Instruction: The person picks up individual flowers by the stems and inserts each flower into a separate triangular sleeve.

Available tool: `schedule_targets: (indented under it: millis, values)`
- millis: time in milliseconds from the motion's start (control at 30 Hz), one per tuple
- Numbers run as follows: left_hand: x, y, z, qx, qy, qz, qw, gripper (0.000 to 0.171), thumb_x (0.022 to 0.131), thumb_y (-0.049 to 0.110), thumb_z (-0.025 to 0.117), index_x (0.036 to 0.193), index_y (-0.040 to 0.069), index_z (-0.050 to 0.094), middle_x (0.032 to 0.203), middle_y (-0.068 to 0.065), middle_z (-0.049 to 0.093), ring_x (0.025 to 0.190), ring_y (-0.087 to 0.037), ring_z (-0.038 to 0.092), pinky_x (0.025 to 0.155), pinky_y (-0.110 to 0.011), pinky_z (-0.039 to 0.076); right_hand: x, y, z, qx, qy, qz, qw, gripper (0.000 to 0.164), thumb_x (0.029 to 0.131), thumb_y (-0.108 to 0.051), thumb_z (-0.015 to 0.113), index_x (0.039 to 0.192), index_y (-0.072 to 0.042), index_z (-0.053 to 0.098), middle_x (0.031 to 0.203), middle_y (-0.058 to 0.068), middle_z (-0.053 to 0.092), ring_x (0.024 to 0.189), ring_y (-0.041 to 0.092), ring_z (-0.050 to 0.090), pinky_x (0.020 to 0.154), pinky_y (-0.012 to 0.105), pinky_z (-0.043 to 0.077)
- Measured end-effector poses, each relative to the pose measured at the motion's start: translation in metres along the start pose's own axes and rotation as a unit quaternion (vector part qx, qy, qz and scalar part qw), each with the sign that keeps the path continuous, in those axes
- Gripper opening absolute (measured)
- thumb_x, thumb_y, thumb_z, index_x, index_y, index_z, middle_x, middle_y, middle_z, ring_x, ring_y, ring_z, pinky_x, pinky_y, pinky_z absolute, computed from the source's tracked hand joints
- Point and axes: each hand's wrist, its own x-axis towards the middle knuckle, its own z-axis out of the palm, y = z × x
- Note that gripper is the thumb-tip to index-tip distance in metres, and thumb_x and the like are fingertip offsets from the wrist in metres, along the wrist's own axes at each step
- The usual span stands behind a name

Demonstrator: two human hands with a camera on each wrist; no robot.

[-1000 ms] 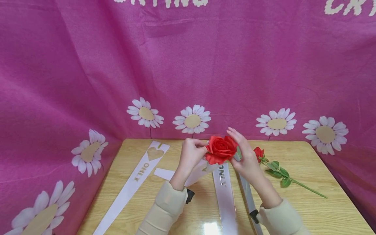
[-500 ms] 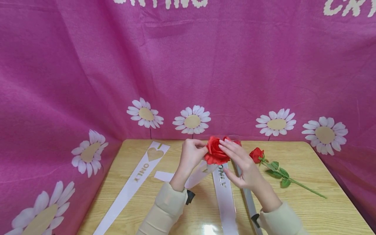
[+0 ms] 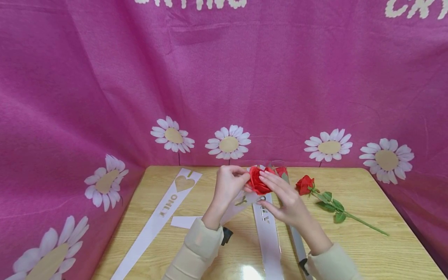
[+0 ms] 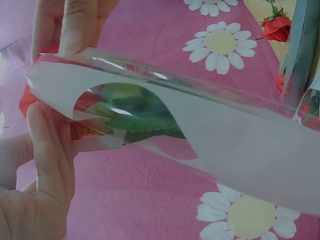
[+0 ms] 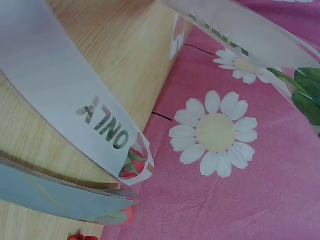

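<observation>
In the head view, a red rose (image 3: pixel 259 181) stands in the mouth of a white flower sleeve (image 3: pixel 231 212). My left hand (image 3: pixel 229 184) pinches the sleeve's rim beside the bloom with thumb and forefinger. The extended fingers of my right hand (image 3: pixel 288 198) lie against the petals from the other side. Green leaves (image 4: pixel 137 110) show through the clear heart window of the sleeve (image 4: pixel 235 135) in the left wrist view. There, both hands meet around its mouth and partly hide the bloom. The right wrist view catches the same sleeve (image 5: pixel 240 25) but neither hand.
A flat white sleeve (image 3: pixel 159 214) lies at the left. Under the hands is an "ONLY" sleeve (image 3: pixel 269 241) with a rose (image 5: pixel 132 165) inside, beside a grey sleeve (image 3: pixel 296 243) also holding one. A loose rose (image 3: pixel 305 184) lies right. A pink curtain (image 3: pixel 280 85) borders the table.
My right hand has moved left from the bloom's edge onto its petals. The bloom has turned and sunk slightly. The tail of its sleeve has shifted left, while my left hand has hardly moved.
</observation>
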Motion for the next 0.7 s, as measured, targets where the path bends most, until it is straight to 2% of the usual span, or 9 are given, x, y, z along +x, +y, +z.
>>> schedule_targets:
  millis: [333,700]
  values:
    - [-0.0037,0.0029,-0.001,-0.037,-0.007,-0.014,0.9992,0.014,0.083,-0.001,0.06,0.09,-0.011,0.065,0.066,-0.015,0.063,0.048,-0.018,0.063,0.052,-0.028,0.055,-0.0006,-0.0015,0.0032,0.015,0.0,0.005,1.0,0.047,0.084,-0.028,0.064,0.111,0.01,0.059,0.115,0.022,0.059,0.111,0.029,0.055,0.102,0.03,0.038]
    - [-0.0073,0.0037,0.0028,-0.049,-0.009,0.023,0.9985,0.011,0.081,-0.004,0.059,0.085,-0.013,0.065,0.065,-0.019,0.064,0.048,-0.019,0.064,0.048,-0.029,0.055,-0.004,-0.0045,0.0035,0.025,-0.019,0.034,0.999,0.042,0.087,-0.031,0.06,0.108,0.004,0.063,0.109,0.019,0.063,0.102,0.028,0.06,0.096,0.022,0.042]
